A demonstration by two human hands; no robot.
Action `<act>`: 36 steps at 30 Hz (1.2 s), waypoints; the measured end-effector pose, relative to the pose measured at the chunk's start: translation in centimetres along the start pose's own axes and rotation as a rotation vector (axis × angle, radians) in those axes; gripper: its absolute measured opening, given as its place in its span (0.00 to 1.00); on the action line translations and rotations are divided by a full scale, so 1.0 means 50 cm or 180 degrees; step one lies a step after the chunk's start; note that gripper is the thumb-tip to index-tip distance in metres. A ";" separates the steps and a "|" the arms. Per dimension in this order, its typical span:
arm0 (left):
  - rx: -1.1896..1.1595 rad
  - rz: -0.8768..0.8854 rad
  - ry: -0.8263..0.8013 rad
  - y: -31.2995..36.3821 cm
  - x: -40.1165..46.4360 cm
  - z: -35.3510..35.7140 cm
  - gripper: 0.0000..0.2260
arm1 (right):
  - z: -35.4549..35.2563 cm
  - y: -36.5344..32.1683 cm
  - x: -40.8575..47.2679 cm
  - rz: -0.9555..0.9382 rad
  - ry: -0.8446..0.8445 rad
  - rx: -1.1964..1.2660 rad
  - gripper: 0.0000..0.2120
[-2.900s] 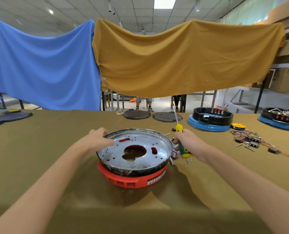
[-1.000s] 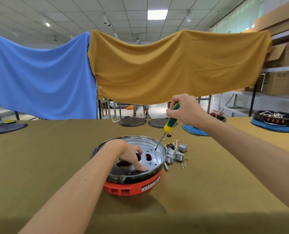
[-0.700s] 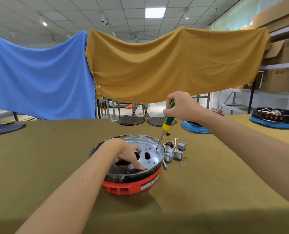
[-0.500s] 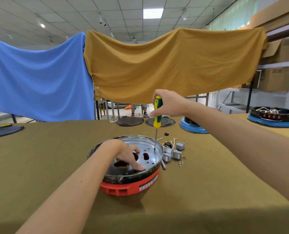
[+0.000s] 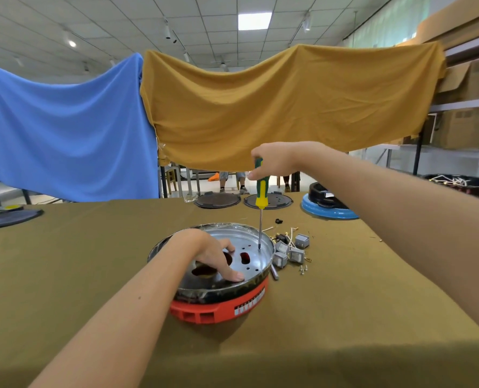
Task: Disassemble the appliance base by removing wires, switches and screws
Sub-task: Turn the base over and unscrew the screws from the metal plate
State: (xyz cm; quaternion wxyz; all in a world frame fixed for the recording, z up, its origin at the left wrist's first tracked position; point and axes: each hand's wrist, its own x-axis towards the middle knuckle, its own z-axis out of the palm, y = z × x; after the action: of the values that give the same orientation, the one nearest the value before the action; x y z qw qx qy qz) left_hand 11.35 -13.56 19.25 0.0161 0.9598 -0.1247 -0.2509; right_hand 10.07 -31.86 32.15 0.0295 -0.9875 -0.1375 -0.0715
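Observation:
The appliance base (image 5: 218, 306), a red plastic shell with a shiny metal pan on top, stands in the middle of the table. My left hand (image 5: 207, 250) lies flat inside the pan, fingers spread and pressing on the metal plate. My right hand (image 5: 274, 161) grips the top of a green and yellow screwdriver (image 5: 260, 191), held upright above the pan. Its tip touches the plate near the pan's right rim. Several grey switches with wires (image 5: 290, 249) and small screws (image 5: 304, 268) lie on the cloth just right of the base.
The table wears an olive cloth (image 5: 78, 261). At the far edge lie two dark round lids (image 5: 217, 200), a blue and black base (image 5: 328, 208) and another base (image 5: 462, 186) at far right. Blue and mustard sheets (image 5: 260, 107) hang behind.
My right hand has lifted the screwdriver from beside the base, swung it upright and set its tip onto the plate. My left hand moved from the pan's left rim into the pan.

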 end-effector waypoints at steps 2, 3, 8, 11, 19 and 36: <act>0.0002 -0.0012 -0.0034 0.000 0.000 -0.001 0.42 | -0.013 0.005 -0.005 -0.0220 -0.0243 0.0220 0.11; -0.0005 -0.0005 -0.0046 0.000 0.001 -0.001 0.42 | -0.019 0.006 -0.006 -0.0258 -0.0314 0.0234 0.07; -0.0008 0.0003 -0.0013 -0.001 0.002 -0.001 0.42 | -0.015 -0.018 -0.002 0.0032 -0.0376 -0.0137 0.15; -0.0026 0.0012 -0.0017 0.000 0.002 -0.001 0.42 | 0.004 -0.038 0.002 0.0515 -0.0163 -0.1284 0.31; -0.0118 0.0037 -0.0057 -0.002 0.003 -0.001 0.42 | -0.019 -0.037 0.001 -0.0302 -0.0383 -0.0044 0.09; -0.0034 0.0066 0.0031 -0.004 -0.002 0.001 0.43 | -0.009 -0.018 0.001 -0.0241 -0.0197 0.0366 0.09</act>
State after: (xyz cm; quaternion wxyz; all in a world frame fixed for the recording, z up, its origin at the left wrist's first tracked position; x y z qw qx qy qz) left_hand 11.29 -13.34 19.21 0.0245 0.9596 -0.1333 -0.2467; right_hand 9.82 -31.01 32.62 0.0792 -0.9800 -0.1795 -0.0340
